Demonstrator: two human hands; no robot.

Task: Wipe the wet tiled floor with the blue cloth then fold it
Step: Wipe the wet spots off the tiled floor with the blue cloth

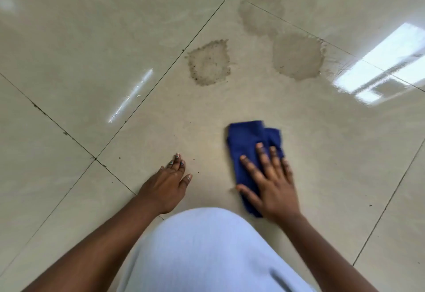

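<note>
A folded blue cloth (247,144) lies flat on the beige tiled floor (92,50). My right hand (270,181) presses down on its near half with the fingers spread. My left hand (166,184) rests on the bare tile to the left of the cloth, fingers apart, holding nothing. Three wet patches lie farther away: a gritty one (209,62) straight ahead, a rounder one (297,57) to its right, and a fainter one (262,11) beyond them.
My knee in pale blue fabric (207,252) fills the bottom centre, between my arms. Dark grout lines (69,135) cross the floor. A bright window reflection (381,61) shines on the tiles at the right. Small dark specks dot the tile near my left hand.
</note>
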